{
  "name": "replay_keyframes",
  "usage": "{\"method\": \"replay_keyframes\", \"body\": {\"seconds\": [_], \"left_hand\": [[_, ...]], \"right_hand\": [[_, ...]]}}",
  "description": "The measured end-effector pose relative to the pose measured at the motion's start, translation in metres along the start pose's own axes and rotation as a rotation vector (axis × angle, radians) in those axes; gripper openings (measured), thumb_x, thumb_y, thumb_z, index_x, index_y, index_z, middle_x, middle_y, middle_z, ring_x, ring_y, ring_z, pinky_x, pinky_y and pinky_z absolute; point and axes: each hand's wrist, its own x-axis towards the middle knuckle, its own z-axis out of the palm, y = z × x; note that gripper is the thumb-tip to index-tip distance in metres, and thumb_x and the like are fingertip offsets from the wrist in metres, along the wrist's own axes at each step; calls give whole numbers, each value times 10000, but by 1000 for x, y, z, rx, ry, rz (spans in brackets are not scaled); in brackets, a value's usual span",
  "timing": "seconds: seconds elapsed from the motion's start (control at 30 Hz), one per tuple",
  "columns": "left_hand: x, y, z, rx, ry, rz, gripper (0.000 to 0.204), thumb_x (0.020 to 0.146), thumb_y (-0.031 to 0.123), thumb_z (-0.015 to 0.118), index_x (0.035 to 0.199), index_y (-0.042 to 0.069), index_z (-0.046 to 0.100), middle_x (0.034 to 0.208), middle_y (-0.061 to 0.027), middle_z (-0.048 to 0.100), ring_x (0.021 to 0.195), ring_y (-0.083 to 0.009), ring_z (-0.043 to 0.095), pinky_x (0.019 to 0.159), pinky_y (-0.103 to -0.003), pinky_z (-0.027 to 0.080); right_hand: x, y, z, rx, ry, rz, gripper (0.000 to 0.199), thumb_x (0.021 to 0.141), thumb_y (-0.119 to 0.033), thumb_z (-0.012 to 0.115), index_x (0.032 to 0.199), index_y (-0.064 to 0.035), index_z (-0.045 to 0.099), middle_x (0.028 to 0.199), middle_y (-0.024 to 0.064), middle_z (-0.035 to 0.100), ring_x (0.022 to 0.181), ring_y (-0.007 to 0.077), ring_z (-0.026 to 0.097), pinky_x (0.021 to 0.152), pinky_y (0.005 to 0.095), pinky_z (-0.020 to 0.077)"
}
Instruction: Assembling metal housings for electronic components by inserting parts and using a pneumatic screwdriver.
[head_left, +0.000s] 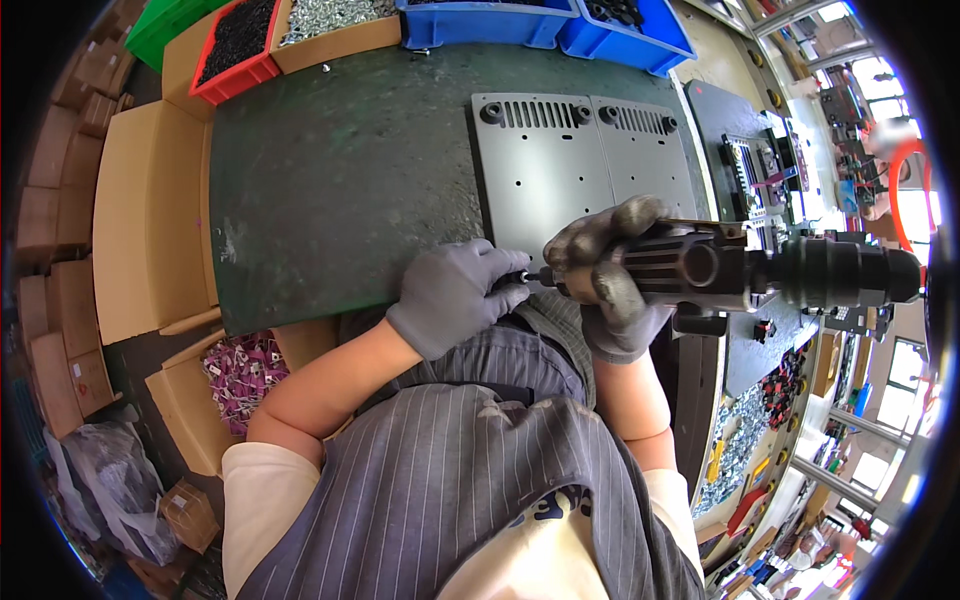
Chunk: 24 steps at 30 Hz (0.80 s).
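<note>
My right hand [622,290], in a worn dark glove, is wrapped round a black power screwdriver [700,265] held level, its bit pointing left. The bit's tip meets a small black part [515,277] pinched in the fingers of my gloved left hand [450,295]. Fingers hide most of that part, so its shape is unclear. Just beyond both hands lies a grey metal panel [545,180] with a row of slots and two black round feet [491,113] at its far corners. A similar slotted panel [645,165] sits against its right side.
Along the far edge stand a red bin [262,70] of black screws, a carton of silver screws [335,22] and blue bins [490,25]. An open cardboard box [155,220] borders the dark green table [330,180]; purple parts [245,380] fill a carton below. A conveyor line runs at right.
</note>
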Motion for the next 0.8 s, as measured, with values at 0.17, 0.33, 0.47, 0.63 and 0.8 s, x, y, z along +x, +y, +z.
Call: {"method": "replay_keyframes", "body": {"seconds": [0.17,0.33,0.47,0.63,0.8], "left_hand": [[0,2,0,-24,-44,-6,282,761,334,635,976,152,621,856,-78,615,760,-279,614,657,-392,492],[3,-4,6,47,-41,27,253,768,344,622,916,140,613,834,-84,598,744,-287,608,655,-401,489],[5,-3,2,81,-23,22,255,765,353,622,879,127,603,819,-92,587,724,-289,602,641,-406,485],[11,0,0,83,42,90,277,765,368,620,830,100,593,784,-99,581,710,-297,596,629,-408,479],[14,-3,-3,-77,14,111,269,766,323,646,887,84,627,781,-100,610,697,-264,601,650,-356,484]], "right_hand": [[-1,1,-4,-155,-156,73,440,716,109,577,1062,-98,403,838,72,547,790,165,572,729,348,503],[6,10,6,-165,-42,88,322,716,-54,656,962,-63,448,753,95,519,618,174,519,577,343,480],[14,12,-1,-96,-104,119,307,699,46,589,953,-64,454,767,89,525,685,181,544,631,342,490],[20,4,-10,-108,-193,263,417,682,117,574,1033,-66,440,865,80,529,805,169,565,709,320,487],[9,0,-19,50,-140,220,497,693,110,592,1099,-110,409,923,48,496,877,169,547,744,331,475]]}}
